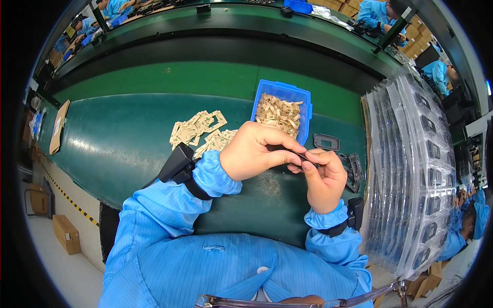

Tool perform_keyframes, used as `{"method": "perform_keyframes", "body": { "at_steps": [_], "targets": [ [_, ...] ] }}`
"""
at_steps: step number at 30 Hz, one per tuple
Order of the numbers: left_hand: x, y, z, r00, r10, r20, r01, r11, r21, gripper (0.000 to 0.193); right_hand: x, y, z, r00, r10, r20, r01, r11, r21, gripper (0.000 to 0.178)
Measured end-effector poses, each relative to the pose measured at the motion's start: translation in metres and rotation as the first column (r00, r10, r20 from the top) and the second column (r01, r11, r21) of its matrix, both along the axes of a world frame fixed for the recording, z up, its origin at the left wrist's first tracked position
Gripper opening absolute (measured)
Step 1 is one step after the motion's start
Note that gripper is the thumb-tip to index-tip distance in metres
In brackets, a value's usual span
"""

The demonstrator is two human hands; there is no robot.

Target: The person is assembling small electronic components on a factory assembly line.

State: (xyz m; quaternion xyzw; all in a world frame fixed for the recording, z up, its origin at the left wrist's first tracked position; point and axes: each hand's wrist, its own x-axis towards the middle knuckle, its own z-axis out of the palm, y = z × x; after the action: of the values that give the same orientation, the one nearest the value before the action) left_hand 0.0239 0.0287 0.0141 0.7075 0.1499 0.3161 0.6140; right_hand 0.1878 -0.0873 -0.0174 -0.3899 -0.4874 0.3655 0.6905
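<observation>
In front of my chest, both hands meet over a small black plastic part (278,148), mostly covered by the fingers. My left hand (251,150) pinches its left side between thumb and fingers. From the right, my right hand (326,179) closes thumb and fingertips on the other end. Just beyond them stands a blue bin (310,112) full of small tan paper-like strips (277,112). Tan rectangular frame-shaped pieces (197,127) lie in loose piles past my left wrist. To the right of my hands, black plastic frames (326,141) rest on the green table (118,138).
A tall stack of clear plastic trays (405,174) with black parts stands at the right. A cardboard sheet (59,127) leans at the table's far left. A dark raised ledge (205,45) crosses behind. Co-workers in blue (377,13) sit beyond it. A carton (65,234) sits on the floor.
</observation>
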Motion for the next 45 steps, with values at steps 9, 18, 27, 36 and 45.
{"method": "perform_keyframes", "body": {
  "at_steps": [9, 18, 27, 36, 45],
  "targets": [
    [0.005, -0.008, -0.012, 0.999, 0.019, 0.032, -0.015, 0.993, -0.121, 0.019, -0.006, -0.005, 0.005, 0.987, -0.152, 0.046, 0.156, 0.984, -0.088, 0.011],
    [0.004, -0.009, -0.001, 0.964, 0.253, 0.081, -0.2, 0.493, 0.847, 0.018, 0.006, -0.009, 0.01, 1.0, 0.024, 0.008, -0.021, 0.965, -0.261, 0.027],
    [0.008, -0.016, 0.002, 0.899, 0.428, -0.095, -0.237, 0.656, 0.717, 0.016, -0.001, 0.005, -0.003, 0.983, -0.074, -0.169, 0.028, 0.965, -0.259, 0.046],
    [0.01, -0.01, -0.005, 0.973, 0.182, -0.141, -0.2, 0.972, -0.126, 0.016, 0.003, 0.002, 0.014, 0.991, -0.079, -0.11, 0.035, 0.935, -0.352, 0.033],
    [0.01, -0.008, -0.011, 0.976, 0.148, -0.159, -0.176, 0.968, -0.179, 0.018, 0.006, 0.002, 0.004, 0.988, -0.151, -0.016, 0.142, 0.954, -0.264, 0.022]
  ]
}}
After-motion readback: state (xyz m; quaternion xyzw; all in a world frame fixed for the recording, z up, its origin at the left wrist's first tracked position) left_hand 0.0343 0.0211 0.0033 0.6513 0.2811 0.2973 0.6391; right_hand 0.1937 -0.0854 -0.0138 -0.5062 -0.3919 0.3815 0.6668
